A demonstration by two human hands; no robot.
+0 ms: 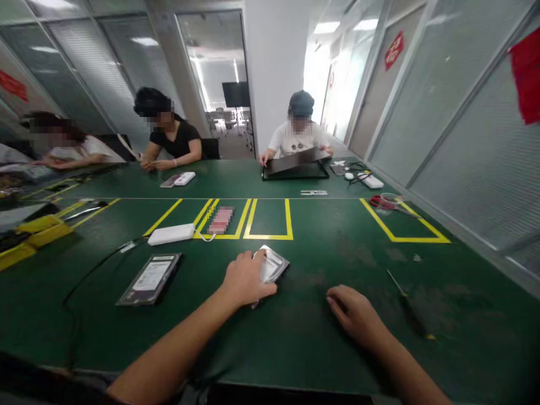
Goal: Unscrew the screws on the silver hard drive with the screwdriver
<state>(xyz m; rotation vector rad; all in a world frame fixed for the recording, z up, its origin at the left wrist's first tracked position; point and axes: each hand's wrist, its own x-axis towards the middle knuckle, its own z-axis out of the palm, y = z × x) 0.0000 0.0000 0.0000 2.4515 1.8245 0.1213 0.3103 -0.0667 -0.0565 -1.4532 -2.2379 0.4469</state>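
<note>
My left hand lies over a silver hard drive, with the fingers at its far edge and the thumb along the near side. The hand hides part of the drive's labelled face. To the right, my right hand rests on the green table, its fingers curled in and nothing seen in them. A screwdriver with a dark handle lies beyond it on the right. Left of my left arm, a second, larger hard drive lies flat, label up.
A white power bank is cabled to a phone. Yellow tape marks the table. Red-handled pliers lie at the right. Across the table, one person holds a dark panel; others sit left. Yellow bins stand far left.
</note>
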